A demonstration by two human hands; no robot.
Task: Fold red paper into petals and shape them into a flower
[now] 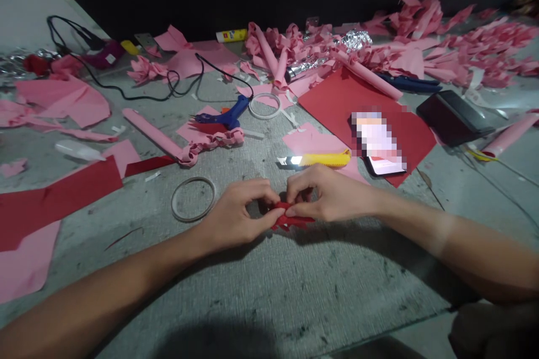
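Between my two hands is a small piece of cut and folded red paper (pixel 290 221), its lower edge ragged with pointed strips. My left hand (pixel 243 210) pinches its left side between thumb and fingers. From the other side my right hand (pixel 322 193) pinches it too, and the thumbs almost meet in the middle. The fingers hide most of the paper's upper part. Just beyond my right hand lies a yellow box cutter (pixel 324 158) with its blade end to the left. A tape ring (pixel 173 202) rests flat beside my left hand.
A blue hot glue gun (pixel 229 116) with a black cord lies ahead. To the right are a phone (pixel 379 146) on red card (pixel 328 101) and a dark box (pixel 452 118). Pink paper scraps (pixel 463 50) heap along the back. Red paper (pixel 63 196) covers the left side.
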